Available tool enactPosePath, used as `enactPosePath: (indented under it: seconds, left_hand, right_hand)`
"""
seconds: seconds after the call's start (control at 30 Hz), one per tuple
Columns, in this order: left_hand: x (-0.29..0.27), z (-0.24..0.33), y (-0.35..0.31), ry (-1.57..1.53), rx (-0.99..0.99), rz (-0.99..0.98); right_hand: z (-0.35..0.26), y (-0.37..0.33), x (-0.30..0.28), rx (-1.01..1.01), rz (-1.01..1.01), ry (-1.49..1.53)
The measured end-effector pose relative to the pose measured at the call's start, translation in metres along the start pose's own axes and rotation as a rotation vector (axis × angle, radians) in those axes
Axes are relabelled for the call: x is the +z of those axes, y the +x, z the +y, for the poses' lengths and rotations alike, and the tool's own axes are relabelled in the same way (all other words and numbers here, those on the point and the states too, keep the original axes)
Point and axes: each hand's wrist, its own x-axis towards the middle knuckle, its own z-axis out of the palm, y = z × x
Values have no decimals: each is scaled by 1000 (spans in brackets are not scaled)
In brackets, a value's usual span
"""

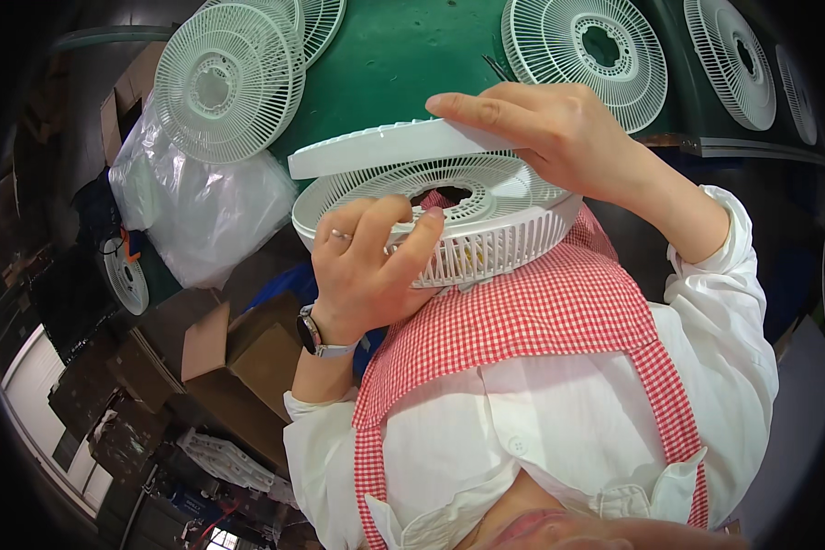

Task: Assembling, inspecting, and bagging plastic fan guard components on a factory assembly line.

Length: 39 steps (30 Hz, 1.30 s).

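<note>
A round white plastic fan guard [504, 252] with a slotted side wall is tilted against my front, its hollow side up. My left hand [362, 261] grips the near left of its wall, with fingertips over the rim. A second white fan guard [385, 151] with a smooth rim leans over the first like a half-raised lid. It meets the first toward the right, and a gap shows at the left. My right hand [559, 137] is closed on the right end of this upper guard, index finger stretched along its top. Part of its grip is hidden.
A green worktable [403, 55] lies ahead, with another fan guard [646, 92] at the right and stacked guards [179, 115] at the left. Clear plastic bags [202, 215] hang off the left edge. An open cardboard box [238, 353] stands low at the left.
</note>
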Motion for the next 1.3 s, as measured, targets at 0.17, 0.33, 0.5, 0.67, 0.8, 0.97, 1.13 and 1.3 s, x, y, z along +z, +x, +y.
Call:
enactPosePath:
  seconds: [0.17,0.33,0.5,0.67,0.8,0.97,1.13,1.3]
  left_hand:
    - [5,-1,0,104,-39,163]
    - [11,-5,4,11,-117,153]
    - [12,-2,8,2,-150,149]
    - [15,2,16,-2,-129,141]
    - [19,6,25,-16,-90,140]
    - [22,14,31,-13,-96,119]
    - [23,23,25,71,-92,36]
    - [27,30,24,125,-93,72]
  right_hand:
    - [-8,-1,0,-12,-108,158]
    - [-9,-2,0,91,-298,322]
    - [-12,1,-4,96,-340,318]
    - [-13,-4,-1,73,-332,310]
    - [-9,-7,0,66,-342,359]
    - [-7,-10,-1,80,-358,386]
    - [-11,-18,4,1,-316,403]
    - [-13,-21,5,-17,-287,387]
